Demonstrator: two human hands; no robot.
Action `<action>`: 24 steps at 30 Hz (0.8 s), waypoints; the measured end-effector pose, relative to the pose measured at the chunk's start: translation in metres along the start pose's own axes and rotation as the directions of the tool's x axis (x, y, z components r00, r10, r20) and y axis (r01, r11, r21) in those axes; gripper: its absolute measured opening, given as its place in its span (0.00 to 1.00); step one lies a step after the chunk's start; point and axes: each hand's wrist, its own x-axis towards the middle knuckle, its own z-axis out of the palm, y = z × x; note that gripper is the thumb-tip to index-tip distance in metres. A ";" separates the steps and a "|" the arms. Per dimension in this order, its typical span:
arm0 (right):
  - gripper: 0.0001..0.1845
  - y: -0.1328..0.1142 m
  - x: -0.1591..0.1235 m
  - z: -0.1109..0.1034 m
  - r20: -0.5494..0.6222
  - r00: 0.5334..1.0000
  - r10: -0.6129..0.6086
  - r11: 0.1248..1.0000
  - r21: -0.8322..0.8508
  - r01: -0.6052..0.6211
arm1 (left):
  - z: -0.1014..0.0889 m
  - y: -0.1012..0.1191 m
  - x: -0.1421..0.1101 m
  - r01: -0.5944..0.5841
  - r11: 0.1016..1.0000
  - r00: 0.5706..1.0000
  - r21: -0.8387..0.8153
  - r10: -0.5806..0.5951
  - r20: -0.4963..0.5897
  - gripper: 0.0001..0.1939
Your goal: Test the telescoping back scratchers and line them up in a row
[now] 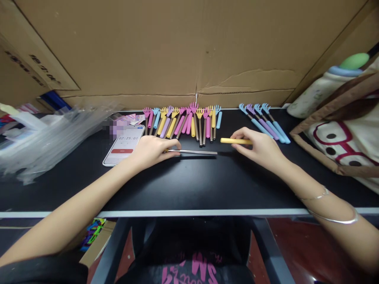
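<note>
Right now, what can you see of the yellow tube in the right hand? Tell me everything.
The yellow tube is slim, straight, smooth and plain, and looks like plastic or soft rubber. It lies roughly level, seemingly above the black tabletop, pinched between thumb and fingers of the right hand. Its left end sticks out, apart from the metal rod; its other end I cannot make out.

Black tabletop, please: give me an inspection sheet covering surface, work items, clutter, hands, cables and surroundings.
Surface: black tabletop, pale front edge.
Work items: row of claw-headed rods, coloured sleeves among them; four sleeved rods at right.
Clutter: phone and see-through plastic at left.
Hands: left hand holds a metal rod, right hand a yellow sleeve; the two pieces apart.
Cables: nothing seen.
Surroundings: cardboard behind; bottle and bag at right.
</note>
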 end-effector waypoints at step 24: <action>0.19 -0.042 0.033 -0.022 -0.053 0.992 -0.114 0.983 -0.149 0.105 | -0.008 -0.001 0.000 0.058 0.998 0.963 0.008 -0.054 -0.266 0.16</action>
